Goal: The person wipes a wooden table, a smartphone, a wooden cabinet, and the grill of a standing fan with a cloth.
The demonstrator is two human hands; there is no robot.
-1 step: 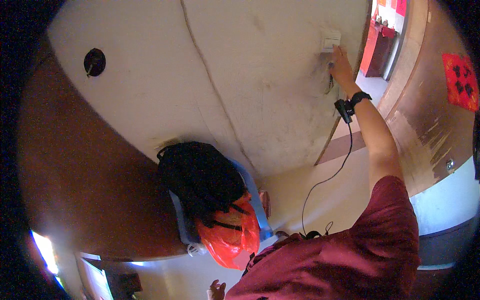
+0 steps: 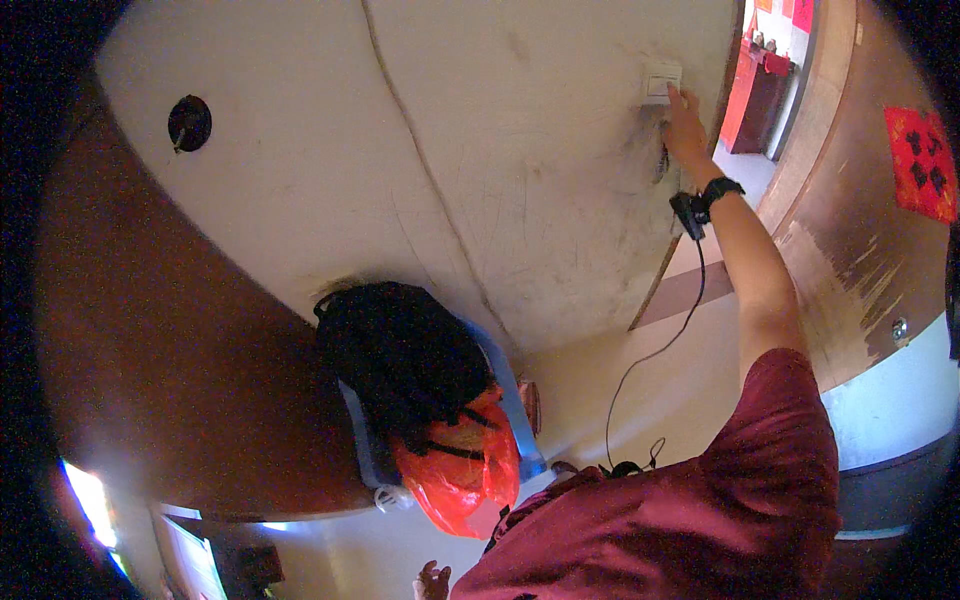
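Observation:
My right hand point(image 2: 685, 125) is raised to the pale wall, its fingertips touching a white wall switch point(image 2: 660, 82). It holds nothing. A black band with a small device point(image 2: 700, 205) sits on that wrist, and a thin black cable point(image 2: 640, 370) hangs from it down to my dark red shirt. My left hand point(image 2: 432, 580) shows only at the bottom edge, fingers apart and holding nothing.
A black bag point(image 2: 400, 350) and an orange-red plastic bag point(image 2: 460, 470) lie on a light blue seat point(image 2: 515, 400) by the wall. Brown wood panel left point(image 2: 150, 380). A doorway with a red cabinet point(image 2: 750, 95) and a brown door bearing a red paper square point(image 2: 920, 160) are at right.

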